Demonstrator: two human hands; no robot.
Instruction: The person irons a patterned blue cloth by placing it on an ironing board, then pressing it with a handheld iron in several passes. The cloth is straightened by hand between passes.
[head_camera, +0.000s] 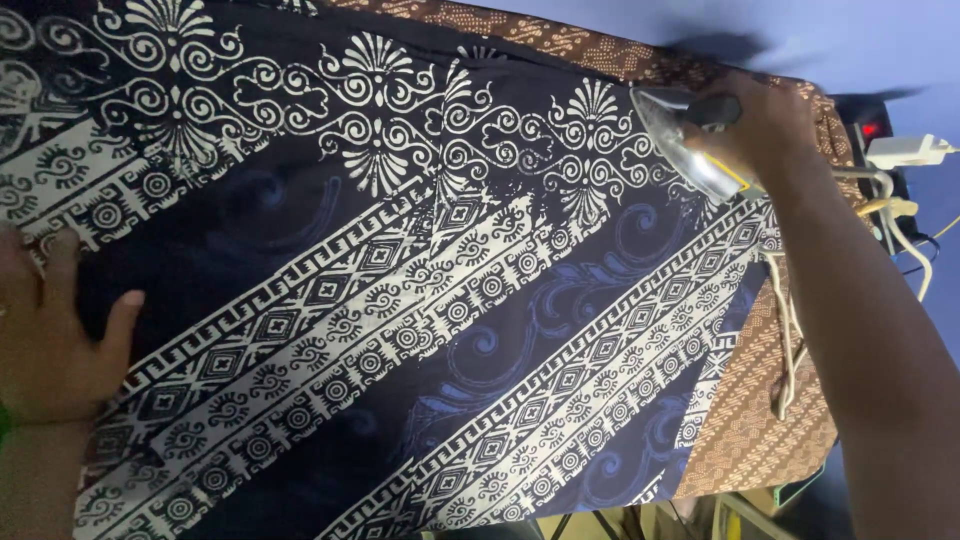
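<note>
Ironing step in hand, judging by the layout. Right hand (762, 125) wrapped around the handle of the iron (690, 140), fingers closed tight on it; iron looks tilted, soleplate facing out toward the cloth (400, 300), tip pointing away from the wrist. Can't tell whether the plate is touching the fabric or lifted just off it; the area is a bit blurred.

Cloth is dark navy with white and blue batik bands, spread flat over a brown patterned cover (750, 420) that shows beyond the cloth edge under the right forearm. Left hand (50, 330) lies flat and open on the cloth's near edge, fingers spread, pinning it; well apart from the iron.

Cord (790, 330) runs from the iron down past the right wrist, across the brown cover. Power strip (880, 130) with a red light and a white plug (910, 152) sit just beyond the right hand.

Next move, my read: lay the plate flat and sweep toward the left hand, keeping the cloth taut, cord clear of the plate path
</note>
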